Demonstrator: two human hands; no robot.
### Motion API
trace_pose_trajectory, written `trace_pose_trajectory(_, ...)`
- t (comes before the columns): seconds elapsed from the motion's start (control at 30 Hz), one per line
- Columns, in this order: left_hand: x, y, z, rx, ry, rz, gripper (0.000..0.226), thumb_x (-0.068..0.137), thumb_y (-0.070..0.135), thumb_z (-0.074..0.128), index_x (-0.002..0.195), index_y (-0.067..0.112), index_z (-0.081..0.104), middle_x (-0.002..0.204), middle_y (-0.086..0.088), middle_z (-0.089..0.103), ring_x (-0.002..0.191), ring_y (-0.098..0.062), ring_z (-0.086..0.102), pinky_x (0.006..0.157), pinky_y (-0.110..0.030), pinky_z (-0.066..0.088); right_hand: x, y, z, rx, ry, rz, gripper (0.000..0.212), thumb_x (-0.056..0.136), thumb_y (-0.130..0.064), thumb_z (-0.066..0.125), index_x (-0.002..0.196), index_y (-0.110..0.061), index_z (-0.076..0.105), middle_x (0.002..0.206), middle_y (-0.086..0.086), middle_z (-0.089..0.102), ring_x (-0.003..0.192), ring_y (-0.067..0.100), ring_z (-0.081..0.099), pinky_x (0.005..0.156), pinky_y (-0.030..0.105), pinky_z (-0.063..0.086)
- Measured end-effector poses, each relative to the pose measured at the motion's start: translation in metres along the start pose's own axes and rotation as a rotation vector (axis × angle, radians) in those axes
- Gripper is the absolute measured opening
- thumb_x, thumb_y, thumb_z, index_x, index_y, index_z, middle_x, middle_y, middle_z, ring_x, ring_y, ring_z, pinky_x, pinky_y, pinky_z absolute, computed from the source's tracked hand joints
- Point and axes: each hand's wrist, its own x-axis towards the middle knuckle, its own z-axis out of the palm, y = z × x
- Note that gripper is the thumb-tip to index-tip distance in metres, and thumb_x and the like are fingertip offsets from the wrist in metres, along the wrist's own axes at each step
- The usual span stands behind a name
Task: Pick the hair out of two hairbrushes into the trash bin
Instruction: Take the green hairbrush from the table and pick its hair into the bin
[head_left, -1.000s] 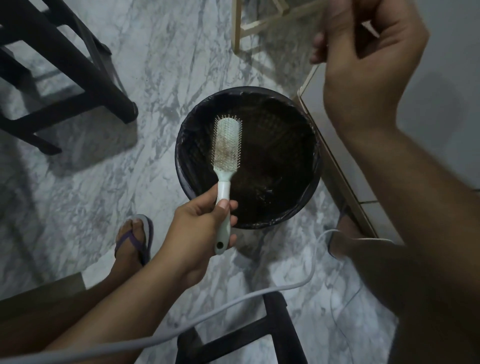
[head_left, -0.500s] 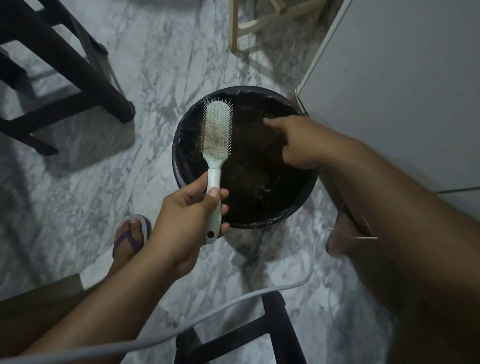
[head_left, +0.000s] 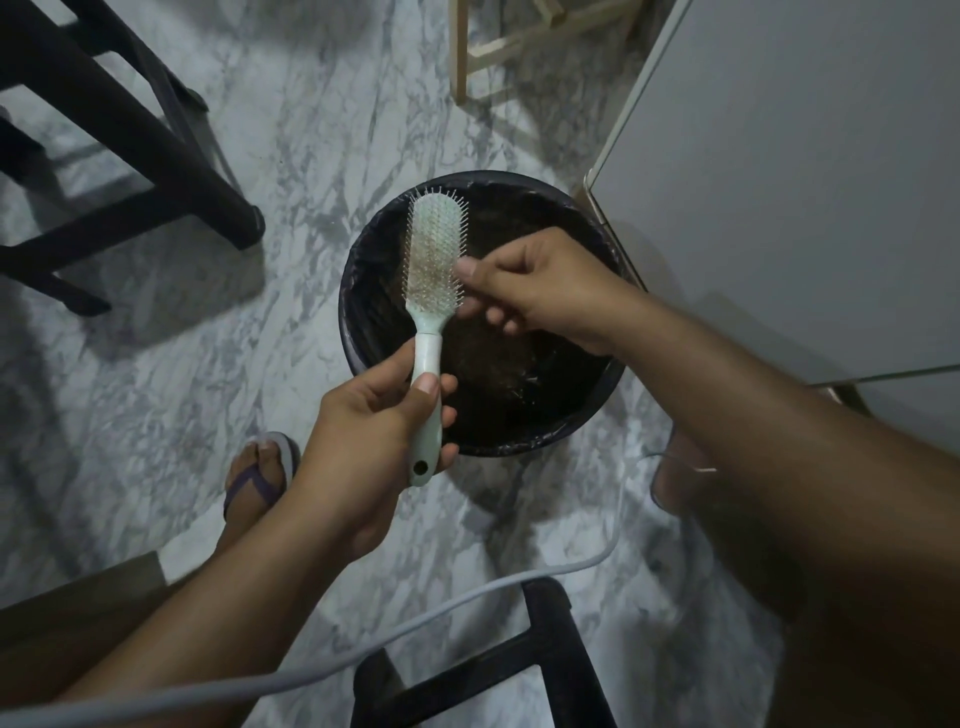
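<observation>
A pale green hairbrush (head_left: 434, 249) with hair matted in its lower bristles is held upright over the round black trash bin (head_left: 363, 332), which is lined with a dark bag. My left hand (head_left: 374, 431) grips the brush handle. My right hand (head_left: 530, 286) is at the right edge of the brush head, thumb and fingers pinched at the bristles. I cannot tell whether hair is between those fingers. Only one brush is in view.
The bin stands on a marble floor (head_left: 156, 389). A black chair frame (head_left: 130, 145) is at upper left, another black frame (head_left: 493, 670) at the bottom. A grey cable (head_left: 363, 639) crosses below. A white cabinet (head_left: 805, 182) is on the right. My sandalled foot (head_left: 260, 478) rests left of the bin.
My right hand came down from high on the right, passed over the bin, and now touches the brush head. The left hand has lifted the brush slightly.
</observation>
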Motion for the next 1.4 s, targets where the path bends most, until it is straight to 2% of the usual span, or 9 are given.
trace_pose_trajectory(0.33, -0.002, -0.001, 0.003, -0.04, -0.005, -0.015, 0.035, 0.098, 0.011, 0.057, 0.128, 0.027, 0.066, 0.09, 0.003, 0.071, 0.076, -0.013, 0.061, 0.063, -0.032, 0.051, 0.01, 0.006, -0.008, -0.242, 0.401, -0.198, 0.03, 0.099, -0.027, 0.059, 0.081, -0.011, 0.077, 0.057, -0.009, 0.061, 0.047, -0.001, 0.048, 0.054, 0.014, 0.041)
trace_pose_trajectory(0.87, 0.001, -0.006, 0.0, -0.084, 0.172, -0.034, 0.036, 0.102, 0.011, 0.052, 0.136, 0.02, 0.06, 0.105, -0.003, 0.065, 0.082, -0.015, 0.058, 0.063, -0.035, 0.051, 0.009, -0.017, -0.064, 0.064, 1.03, -0.615, 0.031, 0.1, -0.026, 0.051, 0.077, -0.013, 0.068, 0.063, -0.008, 0.058, 0.059, 0.01, 0.056, 0.058, 0.034, 0.05)
trace_pose_trajectory(0.93, 0.004, -0.003, -0.002, -0.077, 0.18, 0.008, 0.037, 0.102, 0.012, 0.052, 0.137, 0.021, 0.059, 0.108, -0.002, 0.067, 0.085, -0.016, 0.059, 0.063, -0.035, 0.051, 0.009, -0.007, -0.06, -0.085, 0.924, -0.509, 0.029, 0.099, -0.022, 0.053, 0.079, -0.01, 0.07, 0.063, -0.007, 0.059, 0.058, 0.006, 0.056, 0.06, 0.028, 0.049)
trace_pose_trajectory(1.0, 0.004, 0.0, -0.004, -0.061, 0.181, 0.058, 0.037, 0.102, 0.013, 0.052, 0.137, 0.023, 0.059, 0.109, -0.002, 0.067, 0.087, -0.017, 0.059, 0.064, -0.034, 0.051, 0.007, 0.009, -0.049, -0.444, 0.558, -0.22, 0.028, 0.1, -0.021, 0.054, 0.083, -0.008, 0.072, 0.07, 0.0, 0.067, 0.066, 0.011, 0.064, 0.069, 0.028, 0.053)
trace_pose_trajectory(1.07, 0.004, 0.005, -0.003, -0.046, 0.174, 0.097, 0.038, 0.102, 0.013, 0.052, 0.137, 0.024, 0.059, 0.108, -0.001, 0.067, 0.087, -0.017, 0.059, 0.065, -0.034, 0.052, 0.0, 0.027, -0.036, -0.858, 0.074, 0.169, 0.026, 0.1, -0.027, 0.055, 0.104, -0.006, 0.07, 0.104, 0.013, 0.071, 0.099, 0.026, 0.067, 0.089, 0.038, 0.054)
trace_pose_trajectory(1.13, 0.005, 0.008, -0.002, -0.043, 0.158, 0.116, 0.038, 0.102, 0.012, 0.052, 0.137, 0.024, 0.06, 0.108, -0.001, 0.066, 0.086, -0.016, 0.059, 0.064, -0.033, 0.052, -0.005, 0.027, -0.028, -1.071, -0.21, 0.342, 0.042, 0.101, -0.03, 0.054, 0.134, -0.004, 0.053, 0.143, 0.02, 0.05, 0.134, 0.035, 0.046, 0.109, 0.043, 0.043)
trace_pose_trajectory(1.2, 0.005, 0.009, -0.002, -0.051, 0.153, 0.122, 0.038, 0.102, 0.012, 0.052, 0.136, 0.024, 0.06, 0.106, -0.001, 0.066, 0.084, -0.014, 0.059, 0.062, -0.031, 0.052, -0.007, 0.014, -0.028, -0.969, -0.158, 0.24, 0.054, 0.1, -0.03, 0.055, 0.146, -0.004, 0.041, 0.146, 0.016, 0.049, 0.138, 0.032, 0.044, 0.112, 0.038, 0.039)
trace_pose_trajectory(1.3, 0.003, 0.008, -0.002, -0.048, 0.152, 0.126, 0.038, 0.101, 0.012, 0.053, 0.136, 0.026, 0.06, 0.106, -0.001, 0.066, 0.083, -0.014, 0.059, 0.061, -0.03, 0.052, -0.008, -0.004, -0.038, -0.851, 0.034, 0.087, 0.057, 0.096, -0.013, 0.056, 0.151, -0.016, 0.04, 0.124, 0.003, 0.069, 0.121, 0.019, 0.06, 0.097, 0.024, 0.043)
trace_pose_trajectory(1.4, 0.002, 0.006, -0.003, -0.033, 0.139, 0.125, 0.038, 0.101, 0.012, 0.053, 0.137, 0.026, 0.06, 0.108, -0.002, 0.066, 0.083, -0.015, 0.059, 0.063, -0.031, 0.052, -0.014, -0.015, -0.052, -1.034, 0.058, 0.043, 0.073, 0.082, 0.005, 0.053, 0.148, -0.027, 0.045, 0.143, 0.007, 0.054, 0.127, 0.027, 0.054, 0.1, 0.035, 0.049)
